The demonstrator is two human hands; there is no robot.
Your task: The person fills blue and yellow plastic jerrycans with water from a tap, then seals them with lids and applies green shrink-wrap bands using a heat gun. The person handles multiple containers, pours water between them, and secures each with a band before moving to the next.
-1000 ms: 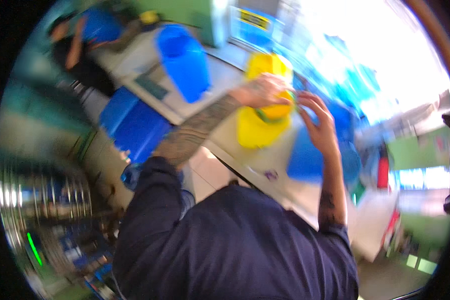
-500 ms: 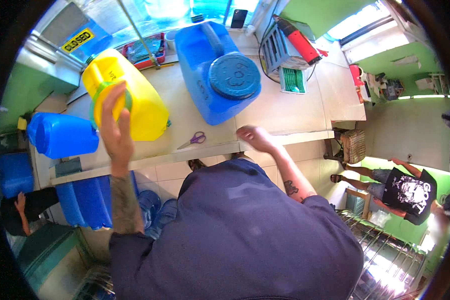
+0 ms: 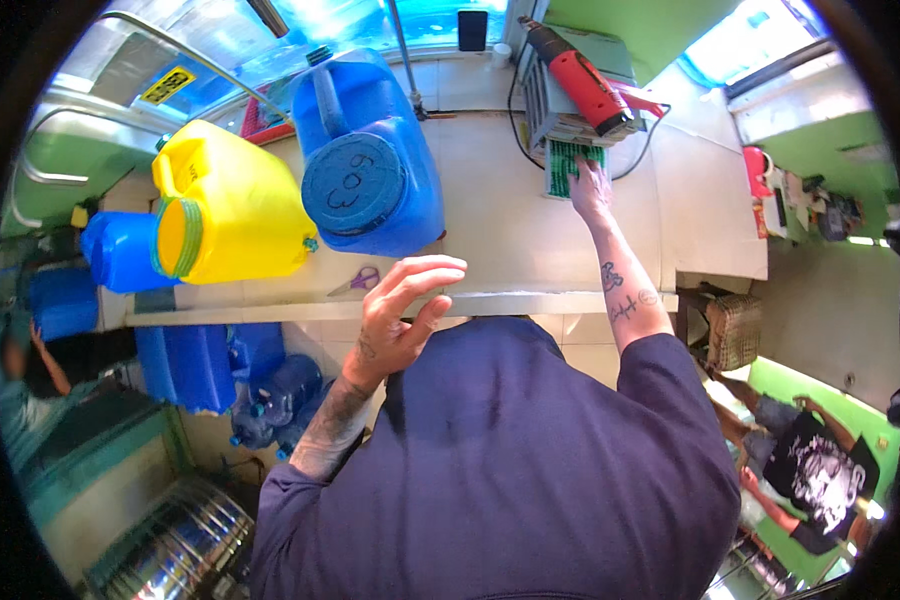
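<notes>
My right hand [image 3: 591, 190] reaches over a pulled-out tray of small green pieces [image 3: 562, 165], its fingertips touching them. The fingers look spread, and I cannot make out anything held between them. In front of the counter edge hovers my left hand [image 3: 402, 312], open, with fingers stretched to the right and nothing in it. Just beyond it lie purple-handled scissors [image 3: 362, 281]. A large blue jug [image 3: 410, 190] with a round dark-blue lid [image 3: 353, 185] stands on the counter, left of centre. Beside it is a yellow jug [image 3: 255, 200], its round cap facing left.
A red heat gun [image 3: 580, 80] with a dark cord lies on the grey drawer unit [image 3: 555, 115]. Another blue container [image 3: 120, 245] sits at the counter's left end. Below are blue containers [image 3: 185, 365] and clear bottles [image 3: 290, 385]. Other people are at far left and right.
My right hand has moved from the counter edge out to the green tray. My left hand has left the yellow jug and come right, nearer me. The yellow jug has turned, its cap now facing left.
</notes>
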